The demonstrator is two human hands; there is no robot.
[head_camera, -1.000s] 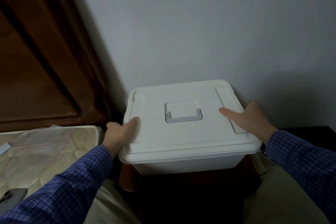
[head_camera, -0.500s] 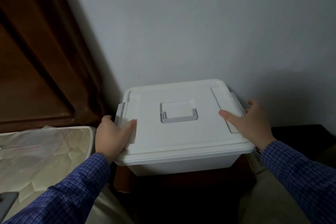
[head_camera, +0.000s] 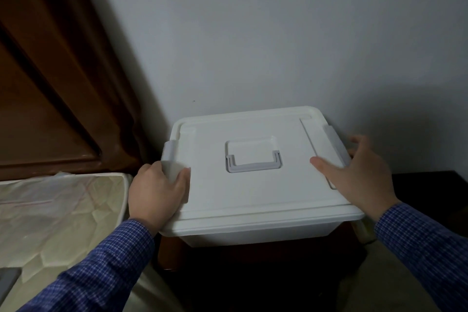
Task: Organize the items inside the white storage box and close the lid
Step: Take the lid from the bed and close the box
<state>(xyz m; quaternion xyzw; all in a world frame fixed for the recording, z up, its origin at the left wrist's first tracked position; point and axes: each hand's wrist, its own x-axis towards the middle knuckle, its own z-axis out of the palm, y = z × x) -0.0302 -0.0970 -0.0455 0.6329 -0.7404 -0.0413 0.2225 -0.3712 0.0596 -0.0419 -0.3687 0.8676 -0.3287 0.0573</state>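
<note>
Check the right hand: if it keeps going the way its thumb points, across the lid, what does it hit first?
Probably the grey carry handle recessed mid-lid. The right hand has bare lid before that; depth is unclear.

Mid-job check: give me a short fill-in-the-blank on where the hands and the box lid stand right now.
1. The lid lies ____ on the white storage box.
2. The left hand grips the grey ____ at the lid's left edge.
3. The right hand has its ____ lying flat on top of the lid.
4. The grey handle in the middle of the lid is touched by ____ hand.

Missing words: closed; latch; thumb; neither
</note>
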